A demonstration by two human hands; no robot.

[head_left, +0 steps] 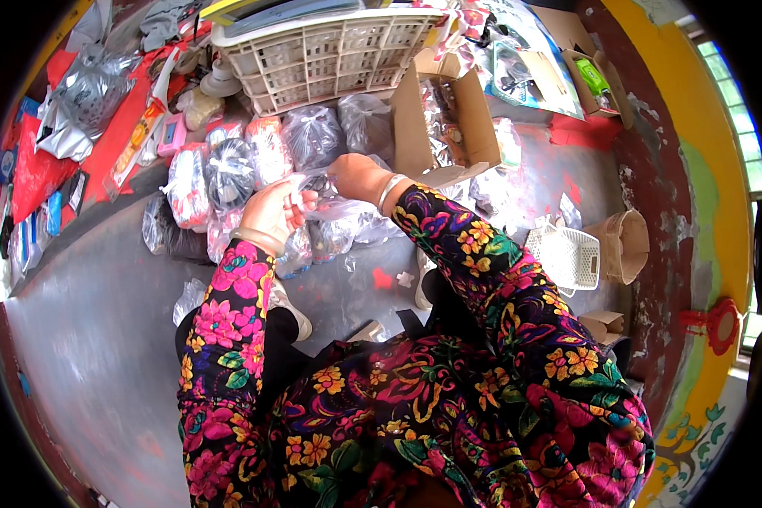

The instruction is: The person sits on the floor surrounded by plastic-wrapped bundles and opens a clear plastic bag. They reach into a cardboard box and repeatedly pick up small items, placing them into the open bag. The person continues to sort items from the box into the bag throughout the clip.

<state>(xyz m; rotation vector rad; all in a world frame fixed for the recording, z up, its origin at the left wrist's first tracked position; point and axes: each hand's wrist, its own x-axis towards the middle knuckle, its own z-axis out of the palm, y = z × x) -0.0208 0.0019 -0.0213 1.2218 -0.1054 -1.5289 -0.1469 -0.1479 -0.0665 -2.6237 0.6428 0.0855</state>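
My left hand [268,212] is palm up with its fingers curled at the edge of a clear plastic bag [340,209]. Close by on the right, my right hand [360,179] is closed in a pinch at the top of the same bag, back of the hand up. Dark contents show faintly through the plastic. Around both hands lie several filled plastic bags, among them a bag with dark contents [230,175], a red and white one [268,149] and a grey one [312,137].
A large white plastic crate [326,63] stands behind the bags. Right of it is an open cardboard box [474,114] of small packets. A small white basket [565,256] and a brown paper bag [626,245] stand at right. Red sheets and packages [42,165] lie far left.
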